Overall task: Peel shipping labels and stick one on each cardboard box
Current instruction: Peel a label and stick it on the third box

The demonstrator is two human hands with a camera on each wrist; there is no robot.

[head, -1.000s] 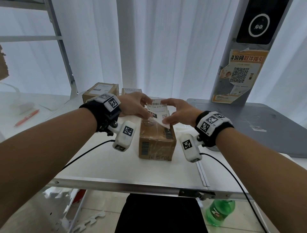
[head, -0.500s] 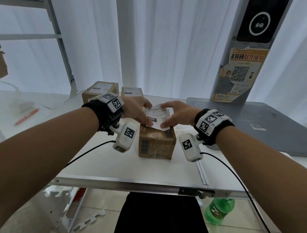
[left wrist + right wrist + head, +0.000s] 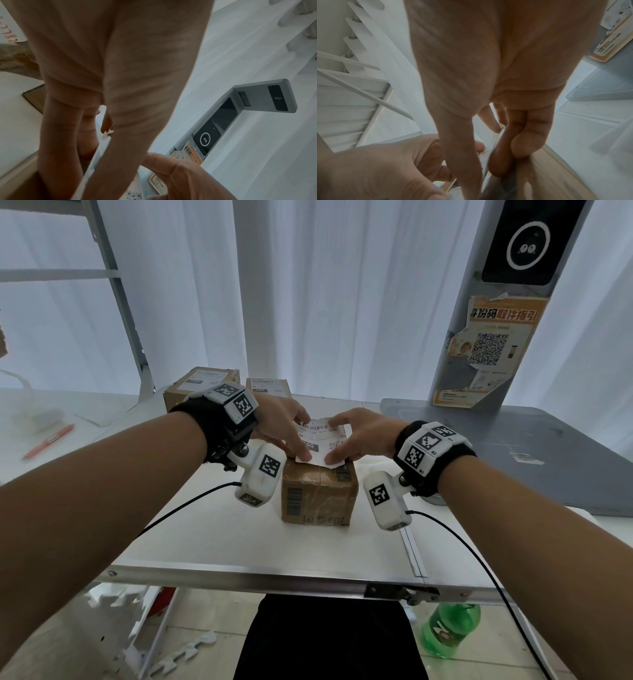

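Observation:
A brown cardboard box (image 3: 318, 496) stands mid-table with tape over its top. Just above its top is a white shipping label (image 3: 318, 438), its near edge touching the box. My left hand (image 3: 295, 436) pinches the label's left side, thumb on the near corner. My right hand (image 3: 339, 440) pinches its right side the same way. In the left wrist view the label (image 3: 98, 152) runs under my thumb. In the right wrist view my fingers curl under the label (image 3: 494, 140) above the box (image 3: 553, 175). Two labelled boxes (image 3: 202, 385) (image 3: 269, 387) stand behind.
A grey kiosk post with an orange poster (image 3: 496, 344) rises at the right on a grey base plate (image 3: 548, 460). A red pen (image 3: 48, 440) lies on the left table. A green bottle (image 3: 448, 631) stands on the floor under the table's front edge (image 3: 260, 577).
Both hands have brought the label down and closer onto the box top. It lay tilted in the air a second ago; its near edge now meets the box.

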